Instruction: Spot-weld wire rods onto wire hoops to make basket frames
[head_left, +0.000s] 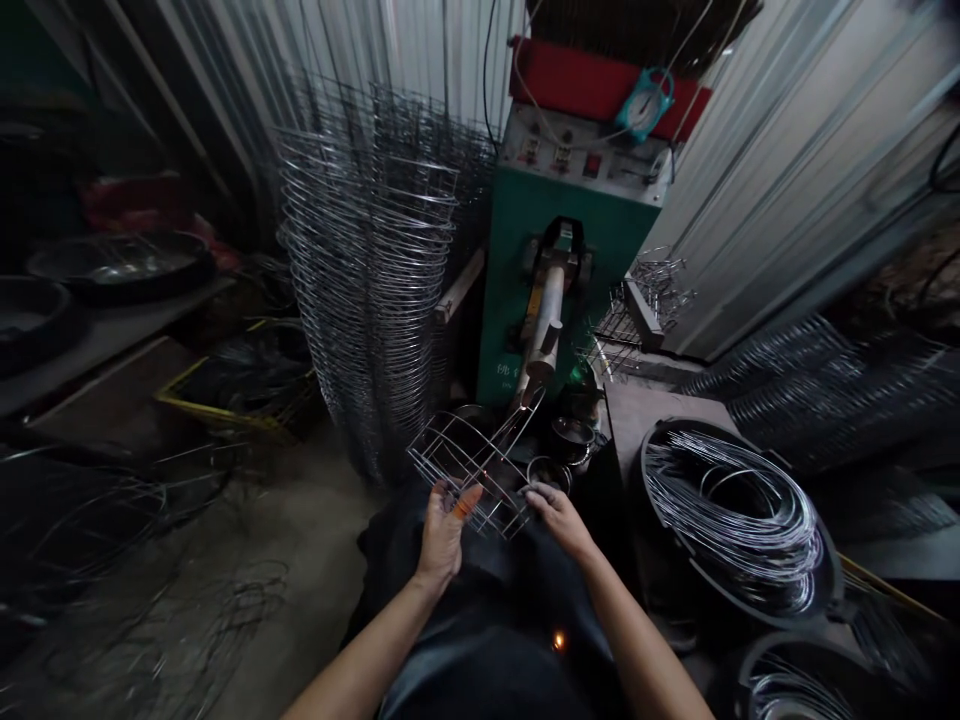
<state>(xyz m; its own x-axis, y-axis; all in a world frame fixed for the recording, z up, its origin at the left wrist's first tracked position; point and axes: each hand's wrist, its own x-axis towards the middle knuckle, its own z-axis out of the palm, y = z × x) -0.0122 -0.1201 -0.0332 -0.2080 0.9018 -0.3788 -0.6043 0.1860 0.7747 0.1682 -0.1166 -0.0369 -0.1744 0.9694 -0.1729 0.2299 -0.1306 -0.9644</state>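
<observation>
In the head view, the wire frame (471, 462) was above the lap (480, 640), its far end by the machine (508, 260). The left hand (442, 535) gripped its near-left wires; the right hand (556, 512) pinched its right edge. Probably light, springy, hot near sparks; best held by near wires.

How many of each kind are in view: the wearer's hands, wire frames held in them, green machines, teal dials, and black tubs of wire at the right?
Hands: 2 (left hand, right hand)
Held wire frame: 1
Green machine: 1
Teal dial: 1
Black tubs of wire: 2 (upper tub, lower tub)
Total: 7
</observation>
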